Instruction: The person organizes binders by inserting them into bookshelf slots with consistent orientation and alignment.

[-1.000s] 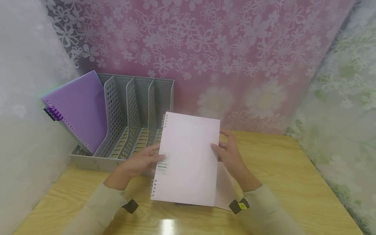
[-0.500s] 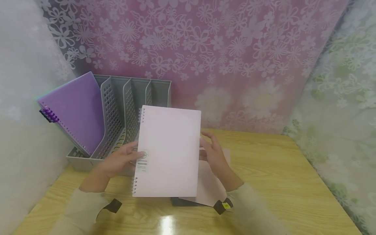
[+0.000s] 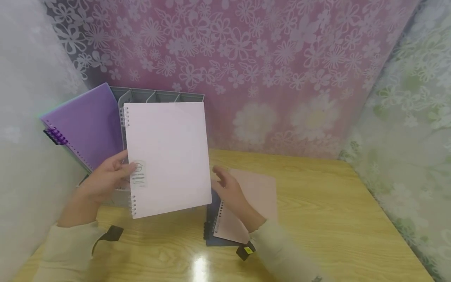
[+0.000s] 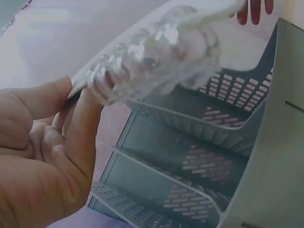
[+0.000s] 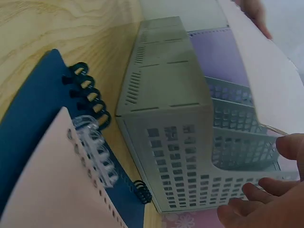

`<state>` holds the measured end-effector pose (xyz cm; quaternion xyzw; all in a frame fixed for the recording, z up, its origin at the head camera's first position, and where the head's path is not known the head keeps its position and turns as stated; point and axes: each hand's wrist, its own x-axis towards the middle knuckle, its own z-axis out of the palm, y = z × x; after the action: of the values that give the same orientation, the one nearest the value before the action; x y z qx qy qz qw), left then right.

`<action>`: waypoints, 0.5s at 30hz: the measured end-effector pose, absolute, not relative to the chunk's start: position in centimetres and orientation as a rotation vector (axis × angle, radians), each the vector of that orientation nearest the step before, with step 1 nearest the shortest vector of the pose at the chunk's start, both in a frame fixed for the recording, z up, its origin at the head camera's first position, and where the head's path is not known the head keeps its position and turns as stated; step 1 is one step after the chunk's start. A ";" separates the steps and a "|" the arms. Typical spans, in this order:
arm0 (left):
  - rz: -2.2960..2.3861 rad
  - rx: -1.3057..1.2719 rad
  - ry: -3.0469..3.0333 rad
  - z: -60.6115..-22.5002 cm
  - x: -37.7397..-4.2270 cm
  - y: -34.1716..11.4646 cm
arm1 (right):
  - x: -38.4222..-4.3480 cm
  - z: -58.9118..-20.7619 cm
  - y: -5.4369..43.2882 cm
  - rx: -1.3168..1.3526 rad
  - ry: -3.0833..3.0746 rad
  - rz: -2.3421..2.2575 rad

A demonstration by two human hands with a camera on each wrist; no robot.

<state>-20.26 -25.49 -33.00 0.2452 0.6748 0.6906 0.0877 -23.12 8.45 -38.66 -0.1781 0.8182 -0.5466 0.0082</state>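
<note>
A pale pink spiral notebook [image 3: 172, 156] is held up in front of the grey file rack [image 3: 144, 95], covering most of it in the head view. My left hand [image 3: 100, 182] pinches its coil-side edge, thumb over the printed label and fingers behind. The left wrist view shows that pinch close up beside the clear coils [image 4: 142, 57], above the rack's compartments. At the notebook's opposite edge is my right hand [image 3: 232, 196], thumb and fingers spread apart. In the right wrist view its thumb [image 5: 289, 146] comes right at the cover's edge, with the fingers below it.
A purple spiral notebook [image 3: 86, 127] leans in the rack's leftmost compartment. On the wooden table [image 3: 317, 203], a light pink spiral notebook [image 3: 258, 192] lies over a dark blue one [image 3: 212, 209], beneath my right forearm. A pink floral curtain [image 3: 246, 58] hangs behind.
The pale pink notebook has moved left and up, across the front of the rack. Both hands went left with it; the right hand's grip has loosened. The two notebooks on the table are now more exposed.
</note>
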 end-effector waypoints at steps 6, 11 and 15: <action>2.208 0.689 1.998 -32.5 -19.7 -26.7 | -22.9 -39.4 6.9 -0.675 2.652 -1.517; 2.334 0.677 2.081 -32.2 -19.3 -27.8 | -23.0 -40.2 5.9 -0.771 2.654 -1.442; 2.441 0.592 2.140 -31.9 -18.9 -28.5 | -22.7 -40.8 5.3 -0.781 2.637 -1.399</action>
<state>-18.93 -28.52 -31.88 0.1788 0.6465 0.7375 -0.0788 -22.69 5.35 -40.78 -0.2530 0.8543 -0.4533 0.0281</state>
